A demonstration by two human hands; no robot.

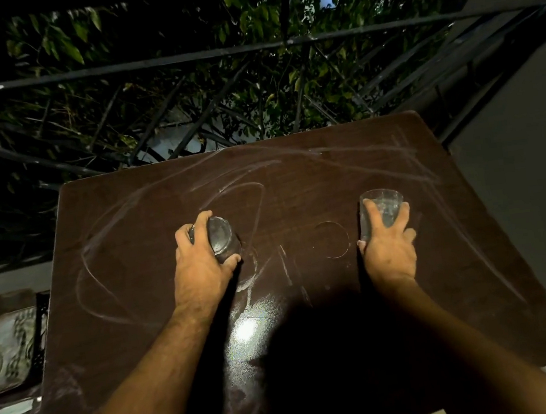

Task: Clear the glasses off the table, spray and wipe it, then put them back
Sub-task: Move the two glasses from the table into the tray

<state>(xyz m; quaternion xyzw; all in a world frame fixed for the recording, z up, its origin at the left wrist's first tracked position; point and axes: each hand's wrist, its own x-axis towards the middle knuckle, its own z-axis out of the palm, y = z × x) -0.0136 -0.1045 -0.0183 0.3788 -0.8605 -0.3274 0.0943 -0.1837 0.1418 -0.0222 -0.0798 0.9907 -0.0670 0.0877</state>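
Two clear glasses stand on the dark brown table [133, 243], which is streaked with pale smear marks. My left hand [199, 259] grips the left glass [222, 238] from its near side, fingers curled round it. Around the right glass [382, 206] my right hand [388, 244] is wrapped, its fingers spread up the side. Both glasses sit near the table's middle, about a forearm's length apart. A faint ring mark [333, 239] shows on the tabletop between them.
A dark metal railing [246, 48] with foliage behind it runs past the table's far edge. A lower surface with a patterned tray [5, 349] lies at the left. A grey wall [523, 144] stands to the right. My shadow covers the table's near part.
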